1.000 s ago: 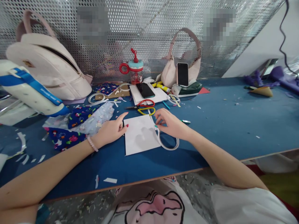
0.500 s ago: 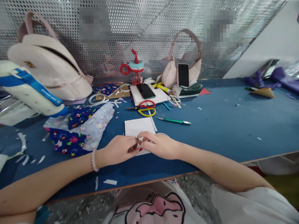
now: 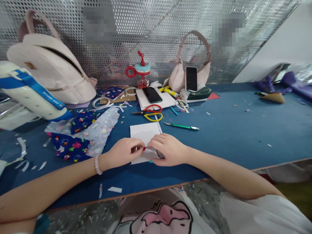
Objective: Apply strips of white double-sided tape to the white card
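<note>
A white paper piece [image 3: 142,131] lies on the blue table, below both hands. My right hand [image 3: 169,150] is curled around a roll of tape [image 3: 159,154], mostly hidden by the palm and fingers. A pale strip of tape [image 3: 151,150] runs from the roll toward my left hand [image 3: 126,150], whose thumb and fingertips are pinched together at its end, over the paper. Beyond the paper lie a green craft knife [image 3: 182,126] and scissors [image 3: 152,113] with one red and one yellow handle.
Patterned fabric [image 3: 83,136] lies left, near a blue-and-white bottle [image 3: 34,92] and a pale backpack [image 3: 51,71]. At the back are a phone [image 3: 152,95] on white paper, a red-handled cup [image 3: 142,73] and a handbag [image 3: 176,78]. Paper scraps [image 3: 115,189] litter the table.
My hands were together with fingers touching; now they are slightly apart. The right hand has turned over the roll, and a pale strip shows between the hands.
</note>
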`<state>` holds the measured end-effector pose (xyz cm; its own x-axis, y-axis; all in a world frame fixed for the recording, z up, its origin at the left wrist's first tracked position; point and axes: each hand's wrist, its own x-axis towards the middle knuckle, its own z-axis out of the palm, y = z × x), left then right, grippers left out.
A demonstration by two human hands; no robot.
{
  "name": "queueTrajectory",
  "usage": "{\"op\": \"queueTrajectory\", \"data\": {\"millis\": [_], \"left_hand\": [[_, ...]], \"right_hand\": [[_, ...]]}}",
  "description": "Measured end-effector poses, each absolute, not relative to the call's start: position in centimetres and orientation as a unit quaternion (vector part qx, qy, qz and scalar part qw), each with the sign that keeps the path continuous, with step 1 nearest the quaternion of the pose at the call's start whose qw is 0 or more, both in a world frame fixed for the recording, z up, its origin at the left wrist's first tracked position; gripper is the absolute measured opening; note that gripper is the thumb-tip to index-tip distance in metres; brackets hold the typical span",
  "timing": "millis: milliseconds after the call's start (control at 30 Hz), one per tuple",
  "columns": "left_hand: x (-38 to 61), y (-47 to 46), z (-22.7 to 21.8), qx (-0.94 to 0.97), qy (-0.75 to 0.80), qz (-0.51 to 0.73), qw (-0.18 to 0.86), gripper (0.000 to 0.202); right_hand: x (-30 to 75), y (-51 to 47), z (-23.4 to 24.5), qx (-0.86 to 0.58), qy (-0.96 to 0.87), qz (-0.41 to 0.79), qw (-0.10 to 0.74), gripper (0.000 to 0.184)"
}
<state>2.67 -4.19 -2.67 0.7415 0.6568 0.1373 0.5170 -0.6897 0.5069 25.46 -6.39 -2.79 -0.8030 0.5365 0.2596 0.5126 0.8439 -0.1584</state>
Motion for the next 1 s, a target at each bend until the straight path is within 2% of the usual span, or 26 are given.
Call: {"op": "queueTrajectory", "data": {"millis": [100, 367, 767, 1000], "left_hand": [[2.7, -4.2, -2.2, 0.887, 0.34, 0.169, 0.263, 0.021], [2.5, -3.7, -1.7, 0.861, 0.364, 0.178, 0.307, 0.018], [2.4, -3.5, -1.7, 0.878, 0.339, 0.138, 0.307, 0.016], [2.2, -3.5, -1.9, 0.889, 0.318, 0.123, 0.305, 0.015]], "right_hand": [[25.3, -6.5, -2.5, -0.287, -0.949, 0.047, 0.122, 0.043], [26.2, -6.0, -1.4, -0.32, -0.945, 0.017, 0.057, 0.032], [28.8, -5.3, 0.5, -0.371, -0.926, -0.016, -0.062, 0.053], [29.5, -5.3, 0.9, -0.408, -0.907, -0.036, -0.098, 0.046]]}}
